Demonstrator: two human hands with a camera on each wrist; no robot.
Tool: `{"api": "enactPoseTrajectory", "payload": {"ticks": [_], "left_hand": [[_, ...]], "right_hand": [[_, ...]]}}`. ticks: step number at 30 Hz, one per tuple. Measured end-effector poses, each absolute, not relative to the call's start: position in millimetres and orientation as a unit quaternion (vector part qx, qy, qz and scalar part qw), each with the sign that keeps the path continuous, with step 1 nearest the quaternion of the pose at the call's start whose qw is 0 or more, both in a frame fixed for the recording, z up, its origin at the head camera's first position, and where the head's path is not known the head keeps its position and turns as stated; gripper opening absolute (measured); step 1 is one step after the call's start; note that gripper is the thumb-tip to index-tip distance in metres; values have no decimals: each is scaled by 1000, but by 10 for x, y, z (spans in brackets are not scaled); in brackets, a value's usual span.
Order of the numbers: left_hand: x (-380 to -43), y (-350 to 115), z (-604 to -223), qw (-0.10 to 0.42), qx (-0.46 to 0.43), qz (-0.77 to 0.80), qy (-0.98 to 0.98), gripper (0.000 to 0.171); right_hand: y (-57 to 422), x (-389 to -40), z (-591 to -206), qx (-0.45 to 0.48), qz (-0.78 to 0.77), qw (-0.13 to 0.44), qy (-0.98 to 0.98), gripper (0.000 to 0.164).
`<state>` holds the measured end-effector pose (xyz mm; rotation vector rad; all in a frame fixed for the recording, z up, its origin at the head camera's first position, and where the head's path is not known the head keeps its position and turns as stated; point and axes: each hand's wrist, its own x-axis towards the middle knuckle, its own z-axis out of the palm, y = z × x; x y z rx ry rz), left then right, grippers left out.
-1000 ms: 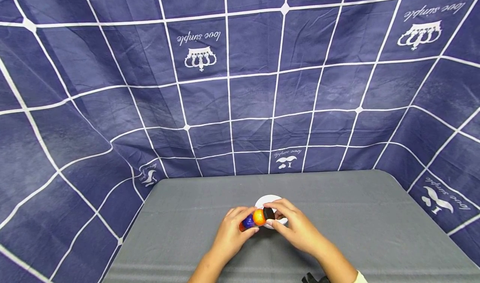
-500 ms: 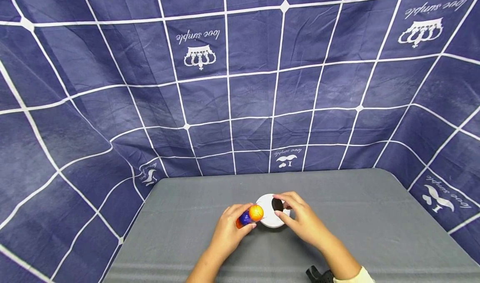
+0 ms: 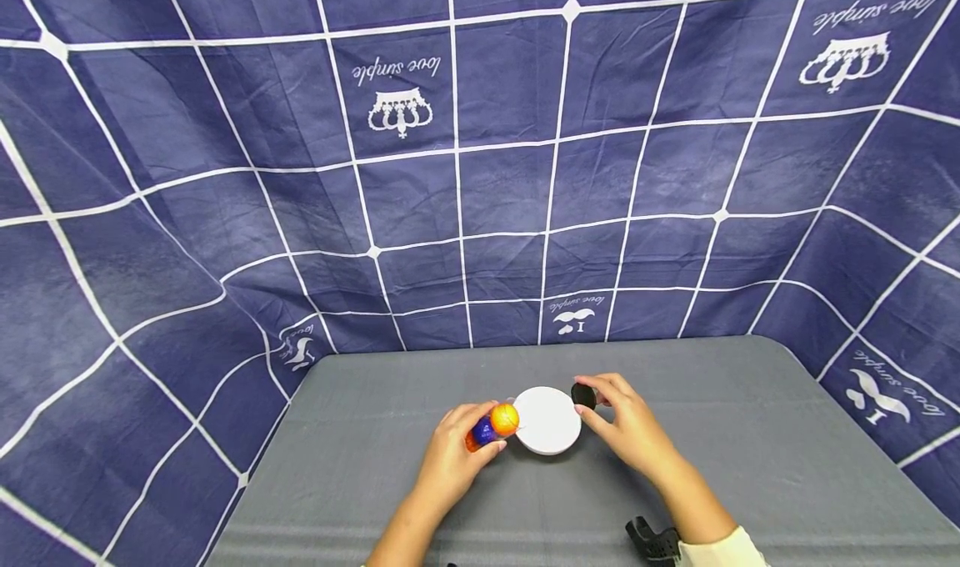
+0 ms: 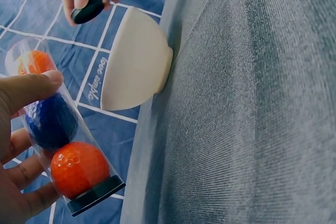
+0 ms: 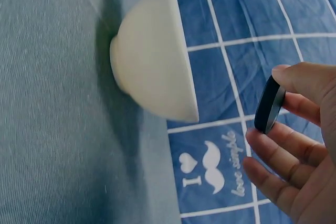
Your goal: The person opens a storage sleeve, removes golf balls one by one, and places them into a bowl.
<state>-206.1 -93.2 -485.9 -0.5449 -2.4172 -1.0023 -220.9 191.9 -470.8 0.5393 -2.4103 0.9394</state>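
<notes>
My left hand (image 3: pixel 444 464) grips a clear plastic tube (image 4: pixel 83 134) holding an orange ball (image 4: pixel 80 169), a dimpled blue ball (image 4: pixel 51 121) and another orange ball (image 4: pixel 34 62). These look like golf balls. The tube is tilted, uncapped end up and toward the bowl, with a black cap (image 4: pixel 97 195) on its lower end. Between my hands a white bowl (image 3: pixel 548 421) stands upright on the table, its inside showing only white. Just right of its rim, my right hand (image 3: pixel 636 434) pinches a loose black cap (image 5: pixel 270 104) between thumb and fingers, above the table.
Grey cloth covers the table (image 3: pixel 360 434). A blue curtain (image 3: pixel 502 192) with white grid lines hangs behind it and along both sides. Near the right forearm sits a black device (image 3: pixel 654 542), partly out of view at the sleeve (image 3: pixel 720 550).
The black cap has come off the tube's upper end. My right hand has carried it rightward past the bowl, while my left hand has shifted slightly left with the tube.
</notes>
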Motion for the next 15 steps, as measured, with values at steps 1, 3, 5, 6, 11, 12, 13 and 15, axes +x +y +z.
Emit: {"api": "enactPoseTrajectory", "payload": {"ticks": [1,3,5,6,11,12,13,15], "left_hand": [[-2065,-937,-4860,230,-197,-366,-880,54],[-2068,-946,-4860,224,-192,-369,-881,54],[-2074,-955,-4860,219,-186,-373,-882,54],[-2077,-959,-4860,216,-182,-375,-883,53],[-2094,-977,-4867,201,-161,-397,-881,54],[-2096,-980,-4869,199,-156,-399,-881,54],[-2099,-983,-4871,197,-152,-403,-881,54],[-2104,-990,-4874,198,-144,-403,-882,53]], "right_hand": [[1937,-2217,-4715,193,343,246,-886,42],[1966,-2230,-4731,183,341,243,-889,41],[1990,-2241,-4746,173,337,237,-895,41],[1999,-2245,-4754,169,334,235,-897,40],[2037,-2268,-4796,153,315,223,-910,39],[2047,-2276,-4808,149,313,218,-912,39],[2059,-2284,-4821,143,311,213,-915,39],[2083,-2298,-4846,132,309,202,-920,40]]}}
